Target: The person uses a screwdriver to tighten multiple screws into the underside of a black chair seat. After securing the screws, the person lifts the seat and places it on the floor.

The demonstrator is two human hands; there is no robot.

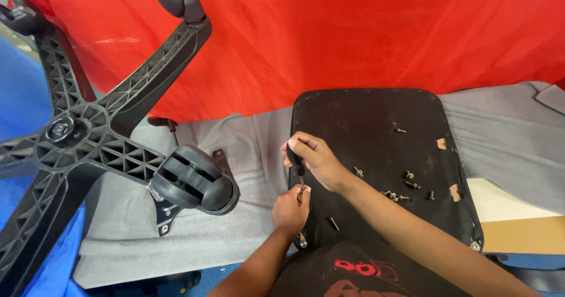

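**K:** Red sheet (353, 32) across the back, grey cloth (235, 156) over the work surface, blue cover (23, 97) at far left. Cardboard piece (512, 214) poking out at right.

**M:** Main part?

**K:** Black seat pan (376, 120), underside up, lying flat on the grey cloth, centre-right. Loose screws (406, 185) scattered over its right half, one more near the front edge.

**M:** Hands?

**K:** Both at the pan's left edge. Right hand (315, 159) wrapped around the black handle of a screwdriver (298, 170), shaft pointing down. Left hand (290, 209) just below, fingers pinched around the shaft near the tip. Tip itself hidden by the fingers, so contact point not visible.

**M:** Anything else nearby?

**K:** Black five-star chair base (88, 132) upside down at left, ribbed arms up. One caster (197, 179) close to the camera, just left of the hands, not touching them. More casters at the top arm ends. Metal bracket (168, 214) lying on the cloth under the near caster. Dark shirt with red print at bottom edge.
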